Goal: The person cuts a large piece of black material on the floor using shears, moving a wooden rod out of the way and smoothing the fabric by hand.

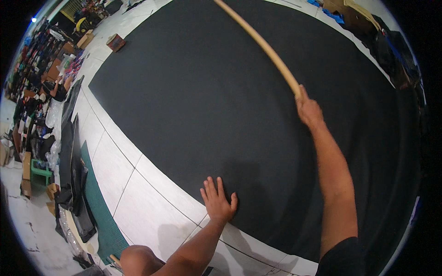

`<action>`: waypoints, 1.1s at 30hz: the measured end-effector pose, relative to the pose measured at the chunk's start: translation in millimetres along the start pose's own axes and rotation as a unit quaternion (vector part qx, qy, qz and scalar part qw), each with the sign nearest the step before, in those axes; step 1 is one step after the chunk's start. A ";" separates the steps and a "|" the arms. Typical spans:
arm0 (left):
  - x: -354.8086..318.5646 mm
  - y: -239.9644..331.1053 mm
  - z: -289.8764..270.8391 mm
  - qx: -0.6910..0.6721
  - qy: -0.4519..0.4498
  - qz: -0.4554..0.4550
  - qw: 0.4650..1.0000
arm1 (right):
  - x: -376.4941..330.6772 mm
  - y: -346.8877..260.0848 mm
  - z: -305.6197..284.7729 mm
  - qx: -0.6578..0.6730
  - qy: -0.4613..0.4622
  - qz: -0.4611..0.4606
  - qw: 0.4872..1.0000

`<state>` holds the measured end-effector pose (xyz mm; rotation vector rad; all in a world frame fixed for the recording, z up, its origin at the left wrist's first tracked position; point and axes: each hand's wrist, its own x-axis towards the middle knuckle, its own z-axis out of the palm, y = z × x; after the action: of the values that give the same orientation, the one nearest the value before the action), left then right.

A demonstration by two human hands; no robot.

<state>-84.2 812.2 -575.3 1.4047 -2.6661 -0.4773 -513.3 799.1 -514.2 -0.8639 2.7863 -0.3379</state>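
A large black sheet (pixel 193 96) of smooth material is spread over the white tiled floor (pixel 152 202) and fills most of the view. Near its close left edge my left hand (pixel 219 202) lies flat on it, fingers stretched forward and thumb out to the side. Farther off to the right, my right hand (pixel 309 109) is closed round the near end of a long, pale wooden stick (pixel 263 45). From that hand the stick runs away across the sheet, past the upper edge of the view. Soft folds show in the sheet on the right.
A green mat (pixel 103 211) and dark folded pieces (pixel 73 161) lie along the left. Beyond them are a green stool (pixel 41 172), a pile of goods (pixel 34 87) and a person's arm (pixel 57 87). A small brown block (pixel 115 43) sits by the far left corner.
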 end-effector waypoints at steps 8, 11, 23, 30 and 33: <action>0.3 -2.5 7.2 0.013 -0.008 -0.003 1.000 | -24.9 -51.9 19.5 -0.059 -0.042 -0.143 0.987; -0.2 -4.2 5.5 0.012 -0.005 -0.009 1.000 | -1.0 -69.4 25.4 0.009 -0.047 -0.109 0.993; -0.5 -2.9 7.6 -0.001 -0.003 0.002 1.000 | 9.3 -88.0 1.0 0.082 0.013 -0.069 0.994; -2.3 -6.1 17.1 0.024 0.038 0.023 0.999 | -263.8 62.4 20.0 0.009 -0.040 -0.033 0.999; -4.0 -7.1 15.3 0.036 0.035 0.012 0.999 | -379.5 107.3 10.3 0.024 -0.059 0.050 0.997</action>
<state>-79.7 815.2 -591.7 1.3787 -2.6661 -0.3279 -260.8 1102.1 -505.7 -0.7069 2.6884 -0.3251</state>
